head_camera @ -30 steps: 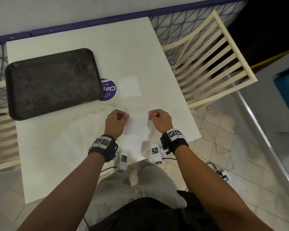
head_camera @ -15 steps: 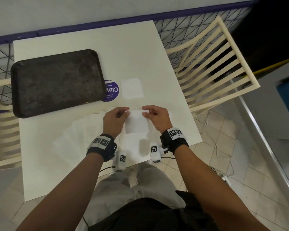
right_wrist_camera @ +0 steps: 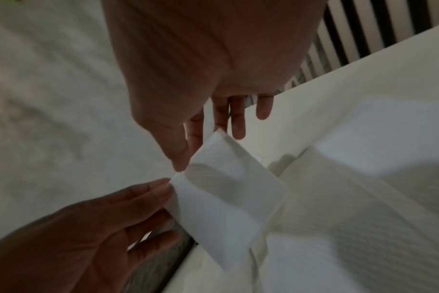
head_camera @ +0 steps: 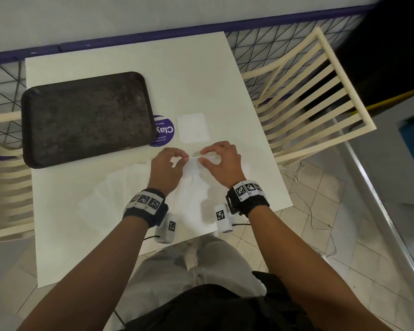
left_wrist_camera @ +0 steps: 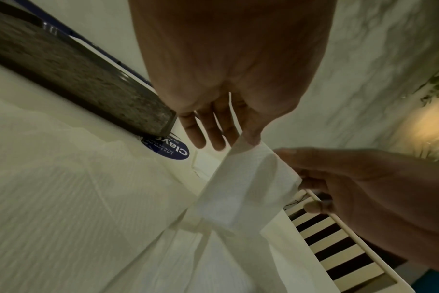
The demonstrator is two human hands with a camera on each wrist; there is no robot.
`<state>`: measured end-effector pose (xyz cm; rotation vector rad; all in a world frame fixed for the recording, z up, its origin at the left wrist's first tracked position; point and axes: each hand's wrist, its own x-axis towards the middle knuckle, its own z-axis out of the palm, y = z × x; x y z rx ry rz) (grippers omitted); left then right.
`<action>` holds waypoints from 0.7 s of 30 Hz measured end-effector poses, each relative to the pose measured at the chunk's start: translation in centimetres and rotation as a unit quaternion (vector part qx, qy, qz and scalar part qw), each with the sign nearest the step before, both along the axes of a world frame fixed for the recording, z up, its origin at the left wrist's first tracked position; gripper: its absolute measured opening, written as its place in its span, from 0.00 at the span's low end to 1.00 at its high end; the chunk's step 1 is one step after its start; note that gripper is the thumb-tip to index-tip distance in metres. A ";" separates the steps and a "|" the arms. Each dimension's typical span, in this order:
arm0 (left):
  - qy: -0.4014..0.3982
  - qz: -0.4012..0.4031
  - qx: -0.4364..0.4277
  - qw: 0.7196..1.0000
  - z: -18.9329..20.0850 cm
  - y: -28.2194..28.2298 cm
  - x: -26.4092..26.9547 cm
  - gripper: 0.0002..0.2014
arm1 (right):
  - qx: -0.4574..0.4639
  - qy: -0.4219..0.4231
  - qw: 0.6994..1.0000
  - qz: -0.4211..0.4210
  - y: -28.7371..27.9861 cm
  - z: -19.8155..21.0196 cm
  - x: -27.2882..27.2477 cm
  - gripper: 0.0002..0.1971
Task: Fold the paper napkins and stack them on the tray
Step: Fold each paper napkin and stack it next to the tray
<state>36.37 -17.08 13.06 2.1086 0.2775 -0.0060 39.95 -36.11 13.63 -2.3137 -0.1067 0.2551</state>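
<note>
From above, both hands have travelled away from the body since a second ago: the left hand [head_camera: 169, 163] and right hand [head_camera: 221, 161] carry the napkin [head_camera: 193, 163]'s near edge over towards its far edge, so I judge the fold half made. The dark tray [head_camera: 86, 118] on the white table [head_camera: 129, 63] holds nothing yet; a folded square [head_camera: 193, 127] lies beside a purple sticker [head_camera: 164, 130].

At the left wrist, thumb and forefinger pinch one corner of the raised sheet.

At the right wrist, fingertips [right_wrist_camera: 188, 156] pinch the other; slatted chair [right_wrist_camera: 338, 39] beyond.
</note>
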 end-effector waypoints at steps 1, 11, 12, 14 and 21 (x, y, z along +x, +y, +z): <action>0.004 -0.013 -0.001 1.000 0.2 0.0 0.1 0.02 | -0.009 -0.003 1.000 0.023 0.4 0.4 0.2 0.10; 0.016 0.012 0.000 1.000 1.3 0.7 0.5 0.02 | 0.044 0.043 0.998 0.013 1.3 1.1 1.6 0.04; 0.016 0.016 -0.004 1.000 1.3 0.7 0.5 0.03 | 0.070 0.057 0.996 0.002 0.9 1.1 1.7 0.03; 0.013 0.021 -0.015 1.000 1.2 0.7 0.3 0.03 | 0.106 0.071 0.992 -0.018 0.3 1.3 1.8 0.03; 0.008 0.049 -0.046 0.998 0.6 0.2 0.2 0.04 | 0.157 0.096 0.978 -0.100 0.4 0.7 1.4 0.01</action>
